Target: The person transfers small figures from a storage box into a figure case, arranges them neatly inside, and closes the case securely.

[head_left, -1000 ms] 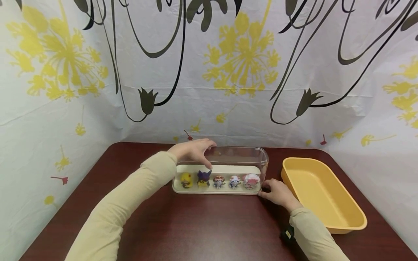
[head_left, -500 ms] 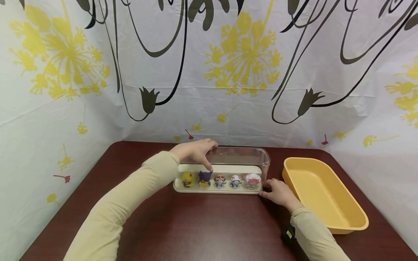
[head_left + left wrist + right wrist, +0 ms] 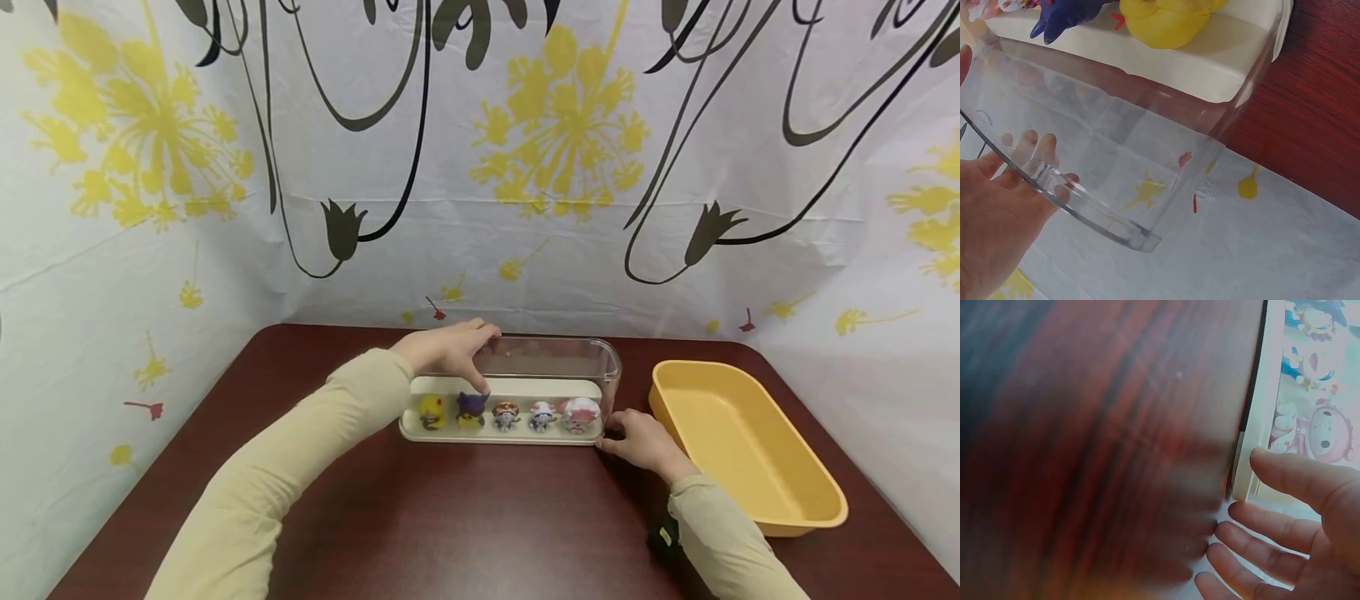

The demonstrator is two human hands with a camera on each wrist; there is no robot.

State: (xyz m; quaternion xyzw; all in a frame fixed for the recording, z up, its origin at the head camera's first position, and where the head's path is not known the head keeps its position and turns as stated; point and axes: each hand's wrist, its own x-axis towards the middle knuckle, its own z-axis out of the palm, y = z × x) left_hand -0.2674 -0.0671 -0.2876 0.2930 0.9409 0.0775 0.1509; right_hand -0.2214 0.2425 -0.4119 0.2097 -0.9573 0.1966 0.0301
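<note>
A clear plastic cover [image 3: 555,362] stands over a cream base [image 3: 510,437] that carries a row of small toy figures, among them a yellow one [image 3: 431,411] and a purple one [image 3: 471,408]. My left hand [image 3: 483,358] grips the cover's top at its left part, thumb down the front wall. In the left wrist view the left hand [image 3: 1022,175] holds the cover's edge [image 3: 1116,156], its fingers showing through the plastic. My right hand [image 3: 611,433] rests at the base's right end. Its straight fingers [image 3: 1285,475] touch the base's edge [image 3: 1263,394].
A yellow bin [image 3: 795,521] with nothing in it lies right of the base, close to my right forearm. All of this is on a dark red-brown table [image 3: 465,517]. A flowered white curtain closes off the back and both sides.
</note>
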